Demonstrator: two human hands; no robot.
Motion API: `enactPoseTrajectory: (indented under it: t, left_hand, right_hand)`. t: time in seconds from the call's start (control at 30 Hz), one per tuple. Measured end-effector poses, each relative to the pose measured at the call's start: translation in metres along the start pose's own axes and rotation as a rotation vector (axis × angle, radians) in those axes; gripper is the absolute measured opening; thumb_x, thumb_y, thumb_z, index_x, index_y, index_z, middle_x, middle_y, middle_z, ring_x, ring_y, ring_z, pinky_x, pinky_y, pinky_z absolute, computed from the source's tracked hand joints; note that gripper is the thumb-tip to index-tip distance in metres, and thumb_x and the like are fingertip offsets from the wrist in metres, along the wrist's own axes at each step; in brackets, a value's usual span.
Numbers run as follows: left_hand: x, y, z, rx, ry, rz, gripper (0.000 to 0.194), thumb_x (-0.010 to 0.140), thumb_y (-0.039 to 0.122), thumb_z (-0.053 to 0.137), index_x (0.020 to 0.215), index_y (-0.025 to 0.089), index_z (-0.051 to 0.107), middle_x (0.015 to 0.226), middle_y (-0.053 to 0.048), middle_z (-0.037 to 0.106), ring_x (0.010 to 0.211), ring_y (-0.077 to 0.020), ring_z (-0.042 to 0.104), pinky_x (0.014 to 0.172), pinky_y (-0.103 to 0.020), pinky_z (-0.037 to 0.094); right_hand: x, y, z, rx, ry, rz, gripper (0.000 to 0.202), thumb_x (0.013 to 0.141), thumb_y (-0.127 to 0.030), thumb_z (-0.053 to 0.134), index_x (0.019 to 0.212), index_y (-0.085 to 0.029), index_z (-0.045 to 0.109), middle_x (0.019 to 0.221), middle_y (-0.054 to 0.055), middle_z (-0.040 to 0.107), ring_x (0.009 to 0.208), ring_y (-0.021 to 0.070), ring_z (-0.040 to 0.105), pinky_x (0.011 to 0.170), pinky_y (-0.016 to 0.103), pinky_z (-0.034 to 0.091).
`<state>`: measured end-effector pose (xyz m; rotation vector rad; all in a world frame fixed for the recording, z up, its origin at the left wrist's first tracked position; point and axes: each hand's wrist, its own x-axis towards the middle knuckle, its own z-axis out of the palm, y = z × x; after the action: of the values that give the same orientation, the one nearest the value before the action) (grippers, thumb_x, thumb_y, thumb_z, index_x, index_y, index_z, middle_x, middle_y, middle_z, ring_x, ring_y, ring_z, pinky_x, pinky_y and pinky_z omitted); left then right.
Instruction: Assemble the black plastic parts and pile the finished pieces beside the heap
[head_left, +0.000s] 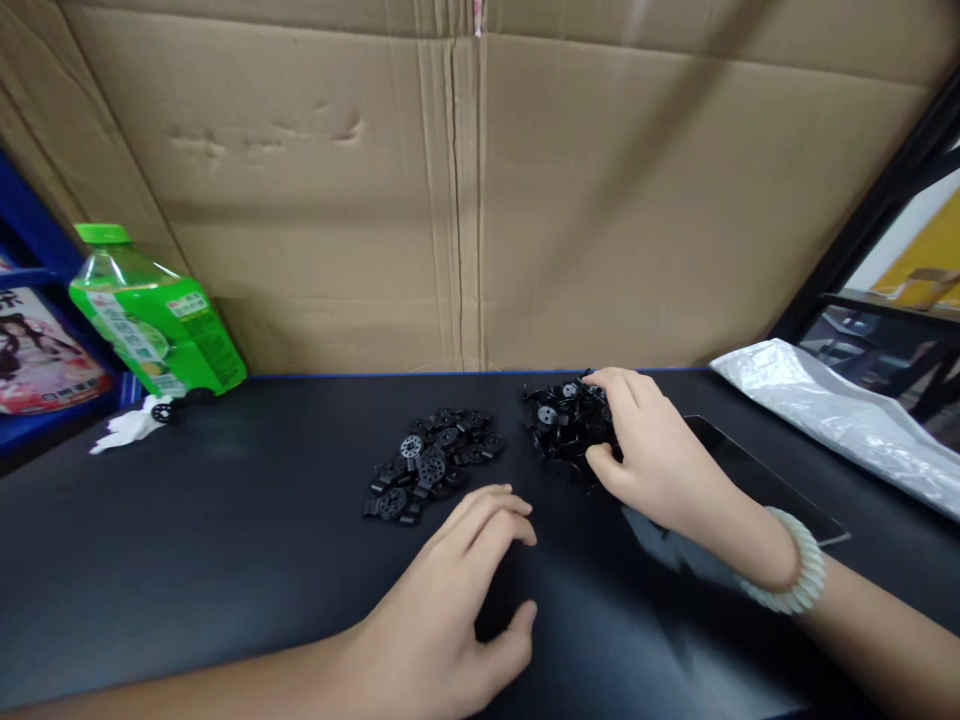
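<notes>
Two heaps of small black plastic parts lie on the dark table. The left heap (435,465) is made of round perforated discs with short tabs. The right heap (559,425) looks more tangled, with thin pieces and a few round faces. My right hand (649,450), a coiled pale band on its wrist, reaches over the right heap's near right side. Its thumb and fingers are apart at the parts, and no held piece shows. Just in front of the left heap, my left hand (465,600) hovers with fingers curved and thumb apart, holding nothing.
A green-labelled bottle (161,320) leans at the back left, beside a crumpled white tissue (131,428). A flat dark glass-like panel (750,480) lies under my right forearm. A silvery bag (840,420) sits at the right edge. Cardboard (337,200) walls the back.
</notes>
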<state>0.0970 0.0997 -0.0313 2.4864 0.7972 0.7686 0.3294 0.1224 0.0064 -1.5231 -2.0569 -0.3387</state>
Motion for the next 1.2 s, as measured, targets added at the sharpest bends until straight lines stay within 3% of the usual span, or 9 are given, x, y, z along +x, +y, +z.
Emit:
enactPoseTrajectory:
  t: [0.1, 0.2, 0.3, 0.4, 0.63, 0.87, 1.07, 1.2]
  left_hand:
    - [-0.003, 0.002, -0.002, 0.159, -0.073, -0.001, 0.036, 0.079, 0.015, 0.058, 0.115, 0.019, 0.051, 0.141, -0.015, 0.043, 0.141, -0.0368, 0.025, 0.106, -0.059, 0.040]
    - [-0.005, 0.003, -0.004, 0.283, -0.134, -0.026, 0.043, 0.081, 0.025, 0.059, 0.122, 0.014, 0.052, 0.147, -0.021, 0.037, 0.143, -0.0446, 0.015, 0.103, -0.066, 0.039]
    - [-0.005, 0.005, -0.006, 0.346, -0.178, -0.038, 0.045, 0.081, 0.030, 0.061, 0.121, 0.010, 0.056, 0.142, -0.024, 0.044, 0.139, -0.0486, 0.022, 0.101, -0.068, 0.039]
    - [-0.004, 0.006, -0.006, 0.351, -0.178, -0.012, 0.044, 0.080, 0.028, 0.061, 0.120, 0.009, 0.058, 0.138, -0.023, 0.049, 0.136, -0.0464, 0.032, 0.101, -0.065, 0.041]
    - [-0.005, 0.005, -0.004, 0.200, -0.180, 0.223, 0.025, 0.087, 0.012, 0.051, 0.110, 0.013, 0.062, 0.117, -0.013, 0.064, 0.114, -0.0255, 0.057, 0.101, -0.037, 0.050]
    - [-0.007, 0.001, -0.005, 0.124, -0.122, 0.223, 0.033, 0.083, -0.006, 0.044, 0.105, 0.014, 0.059, 0.127, -0.011, 0.057, 0.123, -0.0234, 0.042, 0.102, -0.032, 0.046]
    - [-0.006, -0.002, -0.003, 0.009, -0.111, 0.252, 0.031, 0.088, -0.006, 0.045, 0.108, 0.014, 0.055, 0.108, -0.006, 0.067, 0.101, -0.0184, 0.051, 0.089, -0.025, 0.051]
    - [-0.007, -0.004, -0.002, -0.041, -0.059, 0.194, 0.025, 0.087, -0.001, 0.054, 0.106, 0.015, 0.057, 0.100, -0.006, 0.067, 0.098, -0.0189, 0.055, 0.083, -0.026, 0.052]
  right_hand:
    - [-0.007, -0.010, 0.003, 0.069, -0.040, -0.060, 0.057, 0.070, -0.006, 0.047, 0.126, -0.015, 0.043, 0.128, 0.016, 0.050, 0.121, 0.0327, 0.046, 0.098, 0.052, 0.042]
    - [-0.016, -0.021, 0.003, 0.200, -0.089, -0.106, 0.056, 0.071, -0.004, 0.044, 0.125, -0.019, 0.044, 0.126, 0.012, 0.051, 0.121, 0.0288, 0.046, 0.101, 0.052, 0.041]
    - [-0.022, -0.028, 0.003, 0.332, -0.141, -0.109, 0.053, 0.072, -0.001, 0.042, 0.121, -0.021, 0.047, 0.122, 0.009, 0.054, 0.119, 0.0248, 0.047, 0.102, 0.048, 0.040]
    - [-0.023, -0.030, 0.002, 0.416, -0.157, -0.103, 0.049, 0.071, 0.001, 0.043, 0.115, -0.021, 0.050, 0.116, 0.006, 0.057, 0.115, 0.0221, 0.048, 0.101, 0.043, 0.040]
    - [-0.023, -0.033, 0.001, 0.491, -0.120, -0.116, 0.041, 0.073, 0.002, 0.044, 0.107, -0.019, 0.053, 0.109, 0.006, 0.059, 0.106, 0.0211, 0.050, 0.095, 0.041, 0.042]
    - [-0.023, -0.034, 0.001, 0.538, -0.154, -0.071, 0.038, 0.073, 0.000, 0.044, 0.104, -0.018, 0.056, 0.103, 0.005, 0.061, 0.101, 0.0205, 0.053, 0.091, 0.039, 0.043]
    - [-0.022, -0.036, 0.003, 0.602, -0.188, -0.032, 0.035, 0.074, -0.002, 0.045, 0.102, -0.019, 0.058, 0.103, 0.004, 0.061, 0.100, 0.0187, 0.054, 0.090, 0.037, 0.043]
    - [-0.021, -0.037, 0.003, 0.691, -0.268, 0.063, 0.032, 0.074, -0.003, 0.046, 0.097, -0.020, 0.060, 0.098, 0.003, 0.062, 0.090, 0.0168, 0.057, 0.081, 0.034, 0.046]
